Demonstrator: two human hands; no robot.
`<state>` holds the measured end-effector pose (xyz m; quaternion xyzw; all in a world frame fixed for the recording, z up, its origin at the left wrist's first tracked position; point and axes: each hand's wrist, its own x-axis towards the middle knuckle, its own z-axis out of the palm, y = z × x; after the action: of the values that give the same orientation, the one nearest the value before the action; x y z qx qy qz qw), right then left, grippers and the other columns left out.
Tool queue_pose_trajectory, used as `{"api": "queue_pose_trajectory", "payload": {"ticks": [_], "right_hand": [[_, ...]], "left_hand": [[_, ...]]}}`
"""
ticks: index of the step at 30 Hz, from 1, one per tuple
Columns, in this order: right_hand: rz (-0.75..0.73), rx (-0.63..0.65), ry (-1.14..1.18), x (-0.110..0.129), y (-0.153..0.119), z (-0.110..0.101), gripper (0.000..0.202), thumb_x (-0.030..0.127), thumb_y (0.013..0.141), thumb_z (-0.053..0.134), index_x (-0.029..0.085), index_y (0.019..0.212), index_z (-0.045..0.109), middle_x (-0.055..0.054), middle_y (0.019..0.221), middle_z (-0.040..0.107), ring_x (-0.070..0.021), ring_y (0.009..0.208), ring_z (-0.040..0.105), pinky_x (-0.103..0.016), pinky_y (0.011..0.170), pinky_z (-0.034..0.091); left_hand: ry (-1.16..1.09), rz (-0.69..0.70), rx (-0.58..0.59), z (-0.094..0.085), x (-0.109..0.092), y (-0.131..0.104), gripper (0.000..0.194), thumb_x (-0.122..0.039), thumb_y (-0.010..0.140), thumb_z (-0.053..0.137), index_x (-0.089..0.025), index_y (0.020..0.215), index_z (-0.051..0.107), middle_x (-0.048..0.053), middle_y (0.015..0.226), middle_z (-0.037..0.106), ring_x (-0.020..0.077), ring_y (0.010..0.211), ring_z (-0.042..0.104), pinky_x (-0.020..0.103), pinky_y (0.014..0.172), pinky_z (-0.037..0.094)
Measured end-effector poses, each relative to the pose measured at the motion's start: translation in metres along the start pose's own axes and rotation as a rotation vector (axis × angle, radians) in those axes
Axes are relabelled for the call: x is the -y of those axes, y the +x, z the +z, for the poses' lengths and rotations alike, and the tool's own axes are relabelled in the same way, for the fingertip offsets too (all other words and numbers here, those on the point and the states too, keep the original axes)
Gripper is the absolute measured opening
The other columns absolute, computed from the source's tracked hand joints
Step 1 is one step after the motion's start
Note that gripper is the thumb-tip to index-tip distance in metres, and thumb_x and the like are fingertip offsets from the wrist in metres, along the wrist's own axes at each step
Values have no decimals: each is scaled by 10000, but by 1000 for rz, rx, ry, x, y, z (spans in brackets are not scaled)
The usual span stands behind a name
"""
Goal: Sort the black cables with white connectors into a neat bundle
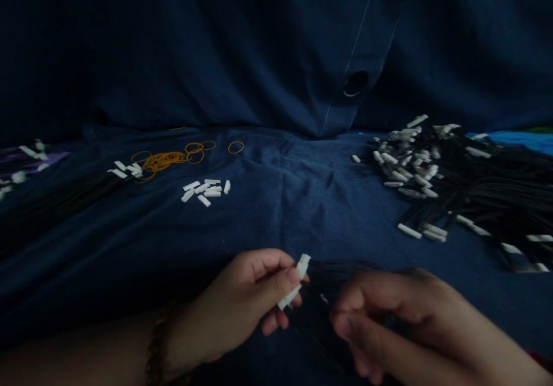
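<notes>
My left hand (pixel 254 294) is closed near the front middle, pinching a white plastic connector (pixel 304 266) between thumb and fingers. A second white piece (pixel 288 298) shows below the thumb; I cannot tell whether it is part of the same connector. To the right, my right hand (pixel 384 322) is closed in a pinch on a thin black wire, whose small shiny metal tip (pixel 324 298) points toward the connector without touching it. Other thin dark wires (pixel 345 265) run behind and between the hands, hard to make out in the dim light.
Loose white connectors (pixel 203 189) lie on the dark blue cloth (pixel 280 213). Orange rubber bands (pixel 166 161) are heaped behind them. Black wires with white connectors (pixel 406 161) pile up at right; another wire bundle (pixel 64 196) lies left. A purple bundle (pixel 54 158) is at the far left.
</notes>
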<state>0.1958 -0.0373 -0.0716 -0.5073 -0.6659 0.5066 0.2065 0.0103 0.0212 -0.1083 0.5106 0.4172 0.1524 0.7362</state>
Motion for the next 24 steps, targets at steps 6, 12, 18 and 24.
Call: {"api": "queue_pose_trajectory", "payload": {"ticks": [6, 12, 18, 24], "right_hand": [[-102, -117, -260, -3, 10, 6, 210, 204, 864, 453, 181, 721, 605, 25, 613, 592, -76, 528, 544, -155, 525, 425], [-159, -142, -270, -7, 7, 7, 213, 155, 859, 442, 200, 717, 594, 52, 648, 598, -61, 564, 558, -144, 569, 437], [-193, -170, -320, -9, 10, 7, 215, 153, 868, 434, 216, 725, 582, 65, 680, 608, -65, 614, 577, -146, 567, 432], [-243, -259, -481, -11, 7, 9, 220, 168, 874, 414, 235, 750, 583, 65, 712, 618, -91, 635, 600, -185, 590, 453]], "left_hand": [[2, 23, 66, 1, -1, -2, 269, -367, 855, 496, -115, 773, 543, -26, 653, 531, 21, 475, 451, 106, 399, 333], [26, 42, 66, 1, 0, -2, 247, -346, 844, 506, -117, 759, 538, -30, 647, 515, 31, 481, 458, 115, 400, 343], [33, 47, 42, 2, 1, -1, 253, -371, 842, 503, -131, 762, 526, -33, 650, 512, 39, 490, 471, 115, 399, 341], [50, 76, 17, 2, 1, -1, 248, -369, 838, 501, -145, 733, 515, -45, 633, 500, 31, 465, 446, 113, 393, 338]]}}
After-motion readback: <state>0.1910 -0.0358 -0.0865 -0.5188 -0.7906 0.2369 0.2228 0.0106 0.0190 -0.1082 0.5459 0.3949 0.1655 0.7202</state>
